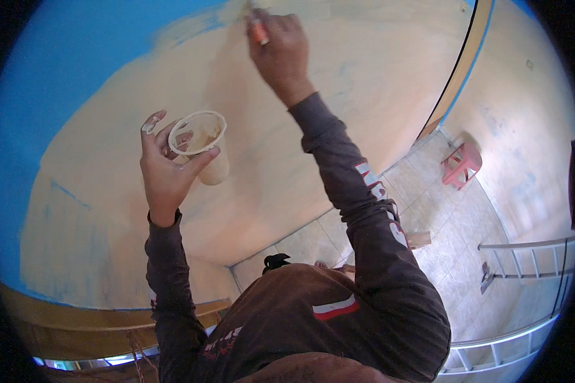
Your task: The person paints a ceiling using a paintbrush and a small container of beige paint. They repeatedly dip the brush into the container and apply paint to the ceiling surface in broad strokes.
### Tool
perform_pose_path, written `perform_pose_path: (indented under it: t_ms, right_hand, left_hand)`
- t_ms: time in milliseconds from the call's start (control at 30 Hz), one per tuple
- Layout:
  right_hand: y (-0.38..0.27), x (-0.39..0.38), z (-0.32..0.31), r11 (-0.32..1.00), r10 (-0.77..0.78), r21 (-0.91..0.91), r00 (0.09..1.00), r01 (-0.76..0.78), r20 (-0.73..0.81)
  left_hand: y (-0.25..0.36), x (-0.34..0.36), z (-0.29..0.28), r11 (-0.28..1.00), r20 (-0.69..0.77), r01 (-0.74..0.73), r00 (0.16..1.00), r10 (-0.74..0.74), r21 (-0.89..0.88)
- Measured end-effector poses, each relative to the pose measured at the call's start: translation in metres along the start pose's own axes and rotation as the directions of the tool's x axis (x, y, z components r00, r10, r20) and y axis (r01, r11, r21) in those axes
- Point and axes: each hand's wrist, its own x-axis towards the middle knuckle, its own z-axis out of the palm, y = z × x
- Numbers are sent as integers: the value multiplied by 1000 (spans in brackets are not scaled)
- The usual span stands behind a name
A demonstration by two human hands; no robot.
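My left hand (pixel 165 175) grips a clear plastic cup (pixel 215 169) by its rim, thumb on the near side and fingers around the other. Cream paint coats the cup's inside, and a white smear marks one fingertip. Higher up, my right hand (pixel 282 59) is closed around a paintbrush with an orange handle (pixel 259 32). Its bristle end is blurred and lies close to the wall (pixel 358 83), near the border of the cream and blue areas. Cream paint covers much of this wall, with streaks of blue showing through; solid blue paint (pixel 64 96) fills the upper left.
A pink plastic stool (pixel 462 165) stands on the tiled floor (pixel 428 207) at the right. Two metal ladder sections (pixel 533 276) (pixel 501 353) show at the lower right. A wooden block (pixel 419 240) lies below my right arm. A brown trim strip (pixel 457 80) runs up the wall corner.
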Motion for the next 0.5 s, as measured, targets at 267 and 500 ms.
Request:
perform_pose_path:
  t_ms: [267, 500]
  right_hand:
    - [-39, -5, 7, 939, 96, 335, 995, -81, -31]
    - [107, 10, 0, 984, -72, -176, 977, 36, -201]
  left_hand:
    - [-31, 6, 8, 999, 51, 27, 998, -26, -24]
    - [-73, -3, -1, 1000, -26, 10, 1000, -10, 8]
